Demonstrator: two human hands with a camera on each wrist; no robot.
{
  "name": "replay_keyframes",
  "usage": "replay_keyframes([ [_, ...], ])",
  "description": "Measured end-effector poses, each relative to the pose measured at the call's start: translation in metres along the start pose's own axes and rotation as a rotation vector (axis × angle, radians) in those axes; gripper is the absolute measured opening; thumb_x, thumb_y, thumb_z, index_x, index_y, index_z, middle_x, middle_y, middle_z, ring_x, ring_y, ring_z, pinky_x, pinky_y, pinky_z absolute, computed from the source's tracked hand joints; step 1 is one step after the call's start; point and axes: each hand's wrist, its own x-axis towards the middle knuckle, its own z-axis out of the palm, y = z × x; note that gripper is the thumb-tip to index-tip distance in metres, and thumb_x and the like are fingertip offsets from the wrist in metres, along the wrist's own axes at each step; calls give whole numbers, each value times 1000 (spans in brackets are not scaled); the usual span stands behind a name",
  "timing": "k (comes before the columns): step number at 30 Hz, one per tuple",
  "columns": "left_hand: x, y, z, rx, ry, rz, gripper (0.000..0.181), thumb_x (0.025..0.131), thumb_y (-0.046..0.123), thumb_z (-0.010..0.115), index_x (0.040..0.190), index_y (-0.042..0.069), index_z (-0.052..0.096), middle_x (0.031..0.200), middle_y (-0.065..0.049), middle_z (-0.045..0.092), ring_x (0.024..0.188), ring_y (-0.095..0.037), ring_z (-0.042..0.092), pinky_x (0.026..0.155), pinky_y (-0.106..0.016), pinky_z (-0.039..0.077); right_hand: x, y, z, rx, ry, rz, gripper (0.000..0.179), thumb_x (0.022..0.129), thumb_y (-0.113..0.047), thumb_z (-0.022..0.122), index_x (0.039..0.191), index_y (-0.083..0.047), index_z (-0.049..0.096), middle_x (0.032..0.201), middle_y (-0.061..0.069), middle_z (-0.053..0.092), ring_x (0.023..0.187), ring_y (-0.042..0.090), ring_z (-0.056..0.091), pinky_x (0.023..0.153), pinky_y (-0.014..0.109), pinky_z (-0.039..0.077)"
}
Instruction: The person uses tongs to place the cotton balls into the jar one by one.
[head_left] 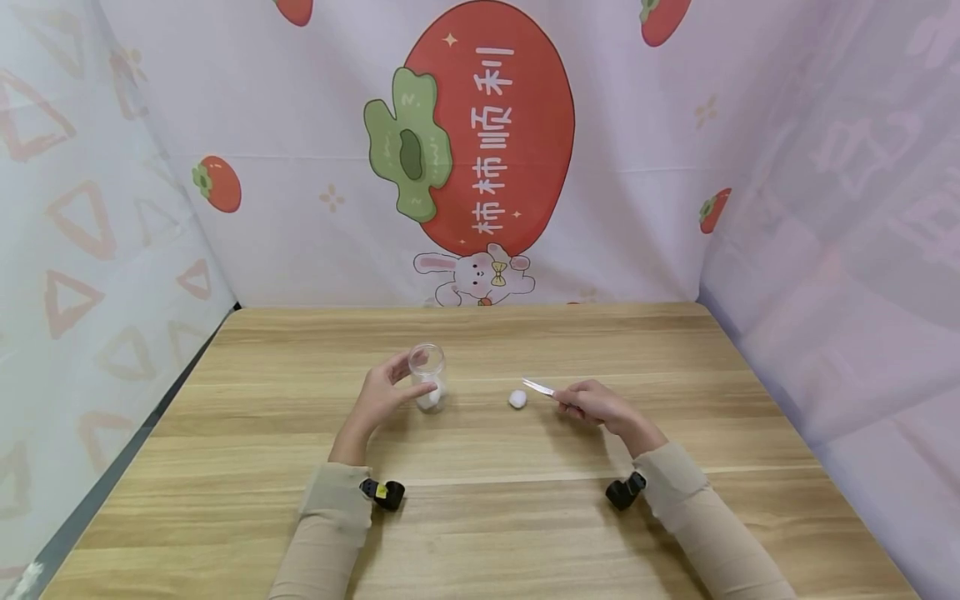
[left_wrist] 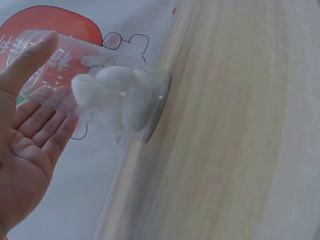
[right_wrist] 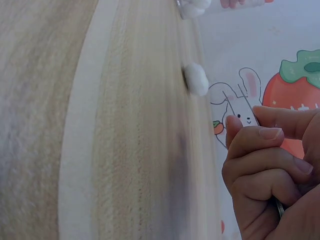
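Observation:
A clear jar (head_left: 428, 372) stands upright on the table with several white cotton balls (left_wrist: 117, 95) in its lower part; no lid shows on it. My left hand (head_left: 381, 397) holds the jar from its left side, thumb on the near side and fingers behind. To the jar's right, a single cotton ball (head_left: 517, 399) lies on the tabletop. Metal tweezers (head_left: 538, 387) are pinched in my right hand (head_left: 596, 403), their tips pointing left, slightly parted, above and apart from that cotton ball. The other right fingers curl into the palm, where the tweezers' rear end shows.
The wooden table (head_left: 480, 525) ends at a white cloth backdrop (head_left: 300, 233) printed with persimmons and a rabbit. Cloth hangs along the left and right sides too. A small black camera sits on each wrist.

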Motion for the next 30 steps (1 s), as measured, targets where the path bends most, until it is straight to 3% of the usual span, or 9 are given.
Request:
replay_keyframes([
  [8,0,-1,-1,4,-4,16,70,79,25,80,139,7,49,141,-14,56,135,-35,50,118,-47,39,-1,6,1,-15,-8,47,30,97,-24,53,80,-2,63,53,-10,44,44,1,29,40,14,23],
  [30,0,0,-1,3,2,16,71,78,23,81,139,6,48,141,-15,56,135,-35,50,117,-46,40,-2,12,10,-43,-9,76,29,96,-27,56,76,-8,62,54,-10,43,44,2,29,40,14,24],
])
